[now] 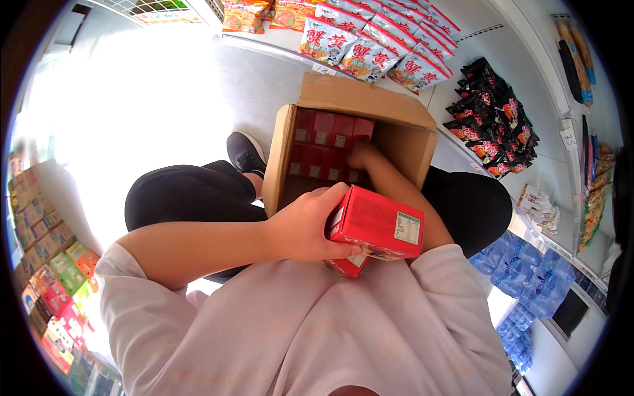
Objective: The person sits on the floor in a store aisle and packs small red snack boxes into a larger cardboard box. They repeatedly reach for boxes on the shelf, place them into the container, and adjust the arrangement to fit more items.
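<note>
My left hand is closed around the end of a red cardboard box, held in front of my chest. Part of a second red box shows just below it, against my shirt. Between my knees stands an open brown cardboard carton, its flaps folded outward. Inside are several small red boxes packed in two rows. My right hand reaches into the carton and touches the boxes at the right end of the rows. Its fingertips are partly hidden, so its grip is unclear.
Ahead, a white shelf holds silver-and-red snack bags and orange snack bags. Black snack bags are piled on the right shelf. Shrink-wrapped water bottles stand lower right. Stacked cartons line the left side.
</note>
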The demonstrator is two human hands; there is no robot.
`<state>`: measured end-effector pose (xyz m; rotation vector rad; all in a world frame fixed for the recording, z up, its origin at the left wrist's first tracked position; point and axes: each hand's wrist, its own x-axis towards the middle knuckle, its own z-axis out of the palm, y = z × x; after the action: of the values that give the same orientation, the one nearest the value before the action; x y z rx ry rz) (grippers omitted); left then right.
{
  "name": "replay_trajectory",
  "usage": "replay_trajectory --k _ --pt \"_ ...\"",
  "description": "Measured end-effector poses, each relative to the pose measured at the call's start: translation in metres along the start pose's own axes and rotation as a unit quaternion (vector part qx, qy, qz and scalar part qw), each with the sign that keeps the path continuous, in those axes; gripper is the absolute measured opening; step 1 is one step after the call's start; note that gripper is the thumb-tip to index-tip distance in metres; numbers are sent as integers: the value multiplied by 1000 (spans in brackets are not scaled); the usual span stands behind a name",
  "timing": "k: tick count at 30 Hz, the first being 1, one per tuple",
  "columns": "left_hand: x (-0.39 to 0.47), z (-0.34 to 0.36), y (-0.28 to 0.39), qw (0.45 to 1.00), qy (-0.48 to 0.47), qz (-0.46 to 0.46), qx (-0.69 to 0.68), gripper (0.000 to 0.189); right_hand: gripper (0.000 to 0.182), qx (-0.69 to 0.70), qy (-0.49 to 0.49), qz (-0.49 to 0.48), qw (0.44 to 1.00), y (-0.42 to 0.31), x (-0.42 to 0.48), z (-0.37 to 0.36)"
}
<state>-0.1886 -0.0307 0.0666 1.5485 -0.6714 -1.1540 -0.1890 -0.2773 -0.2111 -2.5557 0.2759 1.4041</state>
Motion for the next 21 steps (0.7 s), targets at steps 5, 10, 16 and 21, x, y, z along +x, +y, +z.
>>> replay_trajectory --k 5,10,16,21 --pt "6 -4 -4 999 22 -24 -34 67 51 -104 -62 -93 988 20 47 31" --pt "14 -10 -5 999 29 -15 -40 68 59 51 -85 -118 988 21 51 13" --pt "19 -15 -9 998 37 -31 -41 71 71 456 -344 -194 798 -36 -120 -138" --pt "28 -20 -7 994 34 -57 -83 72 79 364 -297 -343 813 -8 -192 -190"
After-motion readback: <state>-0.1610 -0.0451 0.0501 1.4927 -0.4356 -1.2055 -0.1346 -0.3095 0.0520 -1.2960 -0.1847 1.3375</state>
